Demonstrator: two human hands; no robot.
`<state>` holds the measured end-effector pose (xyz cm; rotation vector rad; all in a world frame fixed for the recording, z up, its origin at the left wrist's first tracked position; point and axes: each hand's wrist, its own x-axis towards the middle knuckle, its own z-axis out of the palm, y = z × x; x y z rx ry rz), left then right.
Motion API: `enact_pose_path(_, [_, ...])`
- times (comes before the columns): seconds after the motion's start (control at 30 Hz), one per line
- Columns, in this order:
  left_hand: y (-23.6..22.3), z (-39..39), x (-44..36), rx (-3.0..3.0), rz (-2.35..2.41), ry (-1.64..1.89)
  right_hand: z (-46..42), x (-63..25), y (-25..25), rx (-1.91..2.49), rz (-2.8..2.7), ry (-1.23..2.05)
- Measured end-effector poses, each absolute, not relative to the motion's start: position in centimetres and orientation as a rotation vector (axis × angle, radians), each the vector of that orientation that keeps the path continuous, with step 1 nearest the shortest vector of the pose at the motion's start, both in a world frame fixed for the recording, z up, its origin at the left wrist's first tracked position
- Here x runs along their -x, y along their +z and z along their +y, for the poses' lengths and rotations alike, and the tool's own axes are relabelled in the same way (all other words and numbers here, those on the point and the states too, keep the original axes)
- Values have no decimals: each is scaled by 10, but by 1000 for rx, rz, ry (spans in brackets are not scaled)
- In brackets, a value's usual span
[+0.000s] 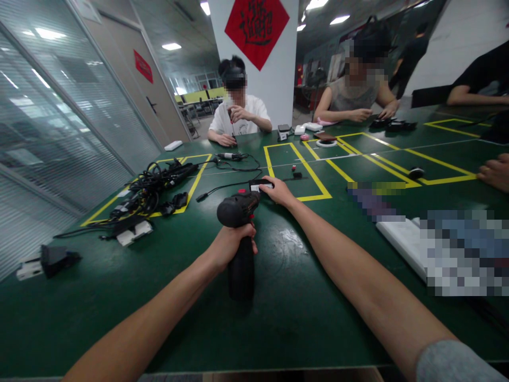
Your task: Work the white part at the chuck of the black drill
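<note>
My left hand (233,244) is wrapped round the grip of a black cordless power screwdriver (237,211), held upright above the green table (178,297) with its nose pointing right. My right hand (280,192) reaches forward and pinches a small black and white power adapter (259,185) lying on the table just ahead of the tool's nose. A black cable runs left from that adapter.
A tangle of black cables and adapters (153,188) lies left inside yellow tape lines. More adapters (50,261) sit at the left edge. White boxes (401,236) lie on the right. Two people sit across the table; another person's hand (495,171) rests at the right.
</note>
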<state>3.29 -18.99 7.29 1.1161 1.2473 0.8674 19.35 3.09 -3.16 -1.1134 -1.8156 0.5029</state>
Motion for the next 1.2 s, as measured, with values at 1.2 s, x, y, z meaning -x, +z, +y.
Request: enact_pose_path(1.2, [74,-189,-32,-1125,1236,851,32,-193,-32,1116,-1815,509])
